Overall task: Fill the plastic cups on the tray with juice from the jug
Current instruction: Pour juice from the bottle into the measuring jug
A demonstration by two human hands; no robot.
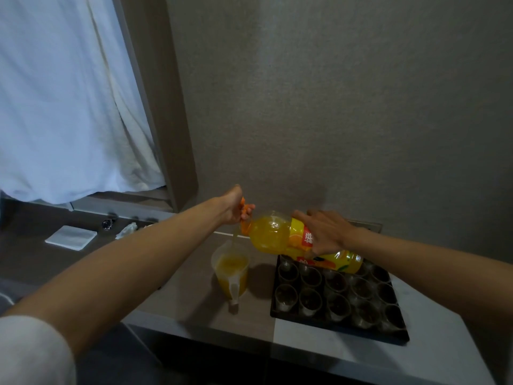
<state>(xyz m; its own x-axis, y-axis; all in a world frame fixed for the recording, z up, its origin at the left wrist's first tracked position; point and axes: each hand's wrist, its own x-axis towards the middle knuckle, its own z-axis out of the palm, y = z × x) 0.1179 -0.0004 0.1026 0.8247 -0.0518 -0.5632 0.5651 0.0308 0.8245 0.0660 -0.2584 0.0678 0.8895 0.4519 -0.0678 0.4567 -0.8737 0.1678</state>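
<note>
A large orange juice bottle (280, 234) lies tilted on its side above the table, neck to the left. My right hand (324, 232) grips its labelled body. My left hand (236, 208) holds the orange handle at the neck. A thin stream of juice falls from the mouth into a clear plastic jug (231, 273), which stands on the table partly full, handle toward me. To the right, a black tray (277, 312) carries several clear plastic cups (311, 276) in rows; they look empty. The bottle's base hangs over the tray's far edge.
The table (200, 301) stands against a grey wall (333, 107), its front edge near me. To the left, a lower dark surface holds a white folded cloth (71, 237), a wristwatch (108, 223) and crumpled paper (127, 229). A white curtain (61, 93) hangs at far left.
</note>
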